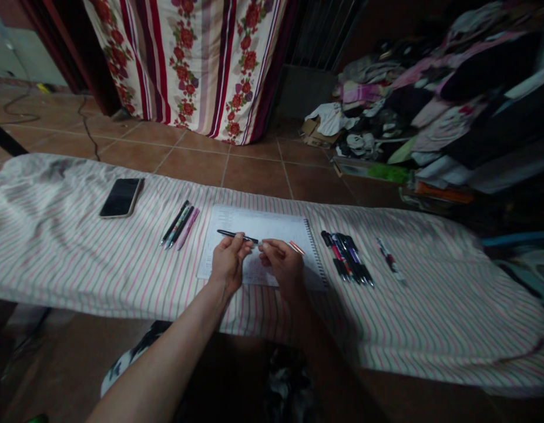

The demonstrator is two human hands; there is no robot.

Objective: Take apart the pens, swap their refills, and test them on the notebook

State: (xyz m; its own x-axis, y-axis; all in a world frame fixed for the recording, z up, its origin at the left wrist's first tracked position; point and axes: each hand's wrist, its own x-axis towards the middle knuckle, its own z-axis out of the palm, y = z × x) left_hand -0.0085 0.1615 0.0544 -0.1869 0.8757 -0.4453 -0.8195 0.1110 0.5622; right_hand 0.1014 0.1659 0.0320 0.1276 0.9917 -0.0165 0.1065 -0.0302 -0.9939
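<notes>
My left hand is closed around a black pen, which points left over a spiral notebook lying open on the striped cloth. My right hand is pinched on a small orange-and-white pen part just to the right of the black pen. The two hands nearly touch above the notebook page. Three pens lie in a row left of the notebook. A bunch of several pens lies to its right, with one single pen further right.
A dark phone rests on the striped cloth at the left. Beyond the cloth is a tiled floor, a flowered curtain and a heap of clothes and boxes at the right.
</notes>
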